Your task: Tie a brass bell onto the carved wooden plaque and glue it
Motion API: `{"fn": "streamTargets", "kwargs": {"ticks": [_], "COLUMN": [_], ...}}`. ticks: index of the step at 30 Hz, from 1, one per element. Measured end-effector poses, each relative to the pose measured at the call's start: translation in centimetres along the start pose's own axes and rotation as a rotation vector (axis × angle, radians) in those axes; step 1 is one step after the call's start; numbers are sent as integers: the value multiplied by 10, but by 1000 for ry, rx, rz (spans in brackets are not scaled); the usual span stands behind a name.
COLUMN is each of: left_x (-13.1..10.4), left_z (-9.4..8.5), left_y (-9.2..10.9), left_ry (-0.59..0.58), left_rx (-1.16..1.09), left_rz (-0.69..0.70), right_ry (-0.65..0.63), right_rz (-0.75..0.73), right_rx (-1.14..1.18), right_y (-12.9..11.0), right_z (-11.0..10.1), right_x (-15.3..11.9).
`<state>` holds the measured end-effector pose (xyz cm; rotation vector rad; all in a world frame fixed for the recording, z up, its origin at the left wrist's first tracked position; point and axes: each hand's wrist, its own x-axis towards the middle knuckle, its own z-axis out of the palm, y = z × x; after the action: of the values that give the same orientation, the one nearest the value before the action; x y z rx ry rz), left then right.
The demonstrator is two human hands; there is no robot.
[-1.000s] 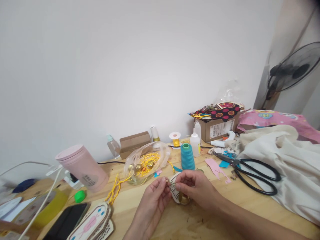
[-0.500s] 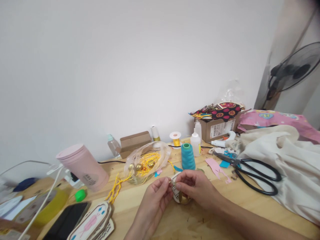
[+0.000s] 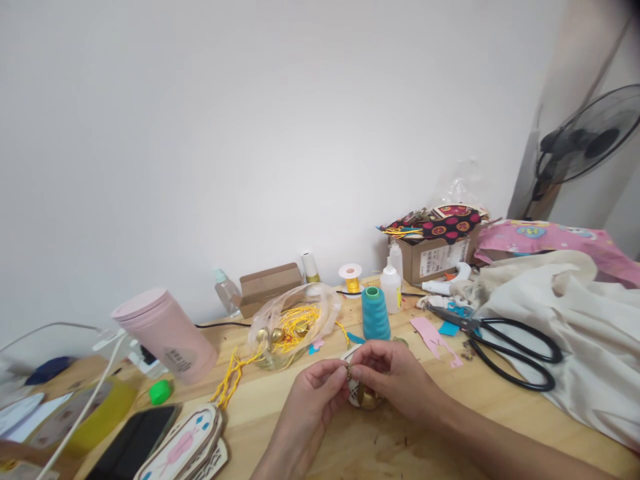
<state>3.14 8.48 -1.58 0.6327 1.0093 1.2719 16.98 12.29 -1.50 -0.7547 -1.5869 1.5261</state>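
Note:
My left hand [image 3: 320, 397] and my right hand [image 3: 393, 377] meet at the front middle of the table, thumbs and forefingers pinched close together. Something small and thin sits at their fingertips, too small to name. Under the fingers lies a pale wooden cut-out plaque [image 3: 353, 393], partly hidden. A gold bell [image 3: 369, 398] rests against it below my right hand. Just behind stands a teal thread cone [image 3: 376, 317]. A clear plastic bag [image 3: 327, 313] with yellow cords [image 3: 300, 323] and gold bells lies behind my left hand.
Black-handled scissors [image 3: 520, 357] lie on white cloth [image 3: 560, 313] at right. Glue bottles [image 3: 391, 290] and a cardboard box [image 3: 435, 259] stand behind. At left are a pink tumbler [image 3: 167, 337], a phone [image 3: 135, 443], stacked decorated plaques [image 3: 180, 447] and a green cap [image 3: 160, 392].
My left hand has shifted slightly right, so its fingertips now meet those of my right hand and cover more of the plaque. My right hand has barely moved.

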Motion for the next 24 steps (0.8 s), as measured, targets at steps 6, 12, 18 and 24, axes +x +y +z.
{"fn": "streamTargets", "kwargs": {"ticks": [6, 12, 18, 24], "left_x": [0, -4, -7, -7], "left_z": [-2, 2, 5, 4], "left_y": [0, 2, 3, 2], "left_ry": [-33, -65, -28, -72], "left_rx": [12, 34, 52, 27], "left_rz": [-7, -9, -9, -27], "right_ry": [59, 21, 11, -145], "right_rz": [-18, 31, 2, 14], "right_rx": [-84, 69, 102, 89], "right_y": [4, 3, 1, -7], "right_z": [-2, -1, -3, -4], "right_x": [0, 0, 1, -1]}}
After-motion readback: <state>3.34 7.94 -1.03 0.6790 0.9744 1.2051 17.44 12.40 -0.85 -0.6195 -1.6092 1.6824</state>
